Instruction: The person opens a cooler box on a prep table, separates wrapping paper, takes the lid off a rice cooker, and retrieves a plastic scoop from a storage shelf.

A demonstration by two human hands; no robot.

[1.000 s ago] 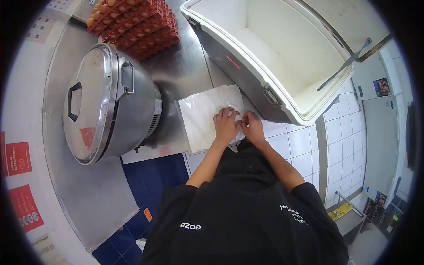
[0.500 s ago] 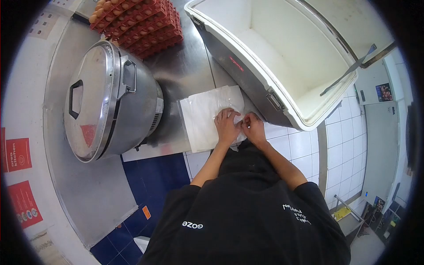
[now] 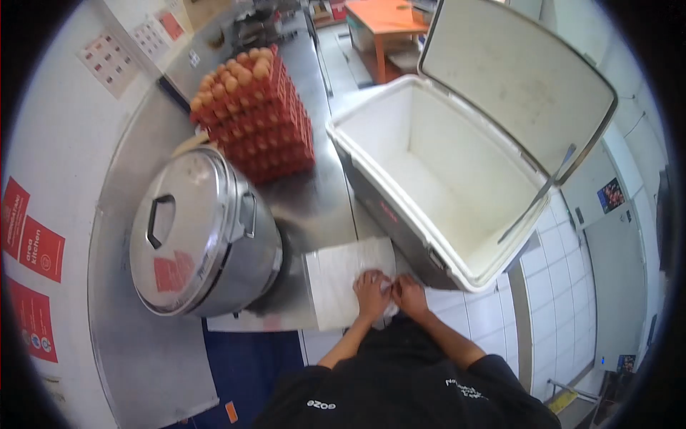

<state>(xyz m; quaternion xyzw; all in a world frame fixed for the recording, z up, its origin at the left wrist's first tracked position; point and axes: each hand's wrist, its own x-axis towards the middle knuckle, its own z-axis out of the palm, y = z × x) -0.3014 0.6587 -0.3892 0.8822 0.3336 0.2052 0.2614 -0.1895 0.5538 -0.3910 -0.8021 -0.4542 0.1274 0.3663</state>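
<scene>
A flat stack of white sheets (image 3: 332, 282) in what looks like a clear plastic wrapper lies at the counter's near edge. My left hand (image 3: 371, 294) rests on its right part, fingers bent, with the thumb side turned toward my other hand. Close beside it, my right hand (image 3: 410, 296) is closed in a pinch at the stack's right edge. A crumpled bit of clear plastic wrapper (image 3: 386, 284) shows between the two hands, and both seem to grip it. My fingertips are partly hidden and slightly blurred.
To the left stands a large lidded metal pot (image 3: 250, 247). Behind it rise red trays of eggs (image 3: 264, 136). A big cooler box (image 3: 389, 207) with a white interior and raised lid (image 3: 514, 71) sits on the right. An orange table (image 3: 386, 16) is farther back.
The view has tilted upward, so everything sits lower and the orange table and cooler lid show. Both hands stay at the stack's right edge, now a little closer together.
</scene>
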